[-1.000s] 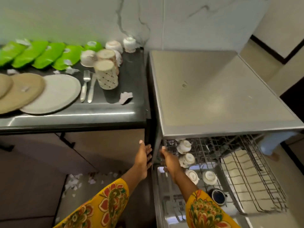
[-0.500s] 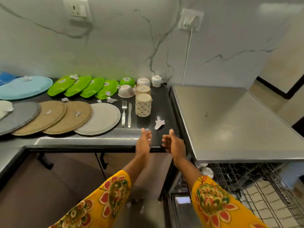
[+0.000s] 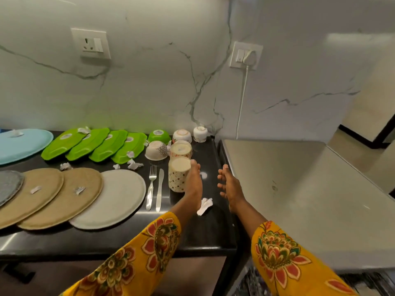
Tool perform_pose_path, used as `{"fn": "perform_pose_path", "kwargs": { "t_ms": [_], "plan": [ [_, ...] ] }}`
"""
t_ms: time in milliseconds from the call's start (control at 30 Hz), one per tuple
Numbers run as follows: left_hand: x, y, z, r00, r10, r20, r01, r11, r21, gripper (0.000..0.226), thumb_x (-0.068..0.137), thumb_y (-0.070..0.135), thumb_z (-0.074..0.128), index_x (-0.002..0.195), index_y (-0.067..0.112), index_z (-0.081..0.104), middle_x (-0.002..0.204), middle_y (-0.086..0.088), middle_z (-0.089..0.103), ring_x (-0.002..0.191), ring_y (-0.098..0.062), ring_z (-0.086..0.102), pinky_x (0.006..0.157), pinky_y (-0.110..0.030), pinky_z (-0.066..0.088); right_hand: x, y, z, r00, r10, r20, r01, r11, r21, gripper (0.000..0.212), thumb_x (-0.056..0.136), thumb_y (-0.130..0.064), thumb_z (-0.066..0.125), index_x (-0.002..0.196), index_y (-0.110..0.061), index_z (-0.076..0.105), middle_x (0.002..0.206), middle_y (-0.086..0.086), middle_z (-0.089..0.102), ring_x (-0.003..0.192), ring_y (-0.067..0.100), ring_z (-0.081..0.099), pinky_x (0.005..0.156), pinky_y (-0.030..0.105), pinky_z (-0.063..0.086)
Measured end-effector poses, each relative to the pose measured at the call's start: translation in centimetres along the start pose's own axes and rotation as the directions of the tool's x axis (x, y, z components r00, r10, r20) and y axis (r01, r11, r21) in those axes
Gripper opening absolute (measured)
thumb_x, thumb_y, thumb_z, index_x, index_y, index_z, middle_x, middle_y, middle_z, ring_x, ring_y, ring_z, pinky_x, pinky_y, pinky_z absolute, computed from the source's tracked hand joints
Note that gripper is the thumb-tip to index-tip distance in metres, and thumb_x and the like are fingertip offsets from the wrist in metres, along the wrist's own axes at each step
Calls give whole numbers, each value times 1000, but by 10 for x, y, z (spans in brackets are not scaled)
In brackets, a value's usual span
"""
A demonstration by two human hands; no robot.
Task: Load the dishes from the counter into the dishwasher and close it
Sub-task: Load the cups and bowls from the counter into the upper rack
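The left hand (image 3: 193,181) lies straight-fingered against the right side of the nearest patterned cup (image 3: 178,175), inverted on the black counter (image 3: 119,238). The right hand (image 3: 229,185) hovers loosely spread, holding nothing. A fork (image 3: 151,184) and knife (image 3: 159,190) lie left of the cup; crumpled paper (image 3: 204,206) lies between the wrists; the dishwasher top (image 3: 299,199) adjoins rightward.

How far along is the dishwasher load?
Early. Done: nothing that this view shows; only a sliver of the wire dishwasher rack is visible. In hand: the left hand touches the patterned cream tumbler; the right hand is open. Left: round beige plates, green trays, steel fork, knife.
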State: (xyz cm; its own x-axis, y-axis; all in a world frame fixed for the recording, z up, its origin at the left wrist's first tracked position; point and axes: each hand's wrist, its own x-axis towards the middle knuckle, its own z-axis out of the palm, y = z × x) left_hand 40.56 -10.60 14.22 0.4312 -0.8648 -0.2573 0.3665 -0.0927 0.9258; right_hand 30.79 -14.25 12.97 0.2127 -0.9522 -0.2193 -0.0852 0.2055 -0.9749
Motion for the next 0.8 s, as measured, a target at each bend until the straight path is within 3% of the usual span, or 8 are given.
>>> {"fn": "perform_pose_path", "kwargs": {
  "t_ms": [167, 267, 433, 600, 667, 800],
  "plan": [
    [60, 15, 29, 998, -49, -46, 49, 999, -4, 63, 97, 56, 27, 149, 21, 27, 155, -1, 26, 142, -21, 24, 117, -40, 18, 68, -12, 5, 996, 61, 66, -62, 998, 19, 59, 95, -57, 30, 142, -22, 40, 146, 3, 40, 132, 28, 39, 107, 42, 31],
    [113, 20, 43, 984, -92, -155, 88, 996, -33, 88, 77, 79, 30, 149, 27, 26, 155, 3, 24, 142, -19, 23, 117, -43, 18, 109, -16, 8, 992, 89, 92, -92, 995, 38, 63, 94, -60, 23, 141, -22, 40, 149, 5, 36, 136, 29, 34, 110, 45, 26],
    [177, 38, 60, 965, -114, -238, 89, 990, -112, 71, 92, 63, 29, 150, 22, 23, 154, -1, 25, 141, -24, 26, 117, -42, 20, 170, -22, 15, 987, 105, 118, -113, 991, 65, 69, 94, -62, 13, 144, -21, 34, 153, 6, 29, 141, 30, 25, 114, 44, 18],
    [269, 16, 62, 903, -201, -380, 129, 970, -208, 103, 64, 84, 37, 150, 28, 20, 155, -5, 25, 140, -29, 26, 116, -45, 22, 222, -32, 25, 989, 80, 127, -91, 992, 86, 69, 94, -61, 10, 146, -21, 30, 156, 5, 23, 144, 28, 18, 116, 44, 13],
    [275, 26, 67, 904, -236, -357, 155, 958, -242, 99, 66, 84, 39, 147, 29, 28, 152, -4, 30, 138, -26, 30, 115, -40, 24, 242, -39, 30, 988, 81, 131, -93, 992, 89, 68, 94, -61, 9, 148, -22, 26, 157, 4, 20, 145, 27, 16, 116, 44, 11],
    [281, 48, 78, 932, -208, -296, 141, 962, -232, 66, 91, 64, 33, 139, 20, 43, 140, -10, 45, 126, -28, 44, 108, -39, 35, 272, -52, 34, 982, 103, 159, -116, 990, 78, 64, 95, -59, 9, 148, -25, 23, 156, 2, 21, 143, 24, 19, 115, 41, 14]
  ]
}}
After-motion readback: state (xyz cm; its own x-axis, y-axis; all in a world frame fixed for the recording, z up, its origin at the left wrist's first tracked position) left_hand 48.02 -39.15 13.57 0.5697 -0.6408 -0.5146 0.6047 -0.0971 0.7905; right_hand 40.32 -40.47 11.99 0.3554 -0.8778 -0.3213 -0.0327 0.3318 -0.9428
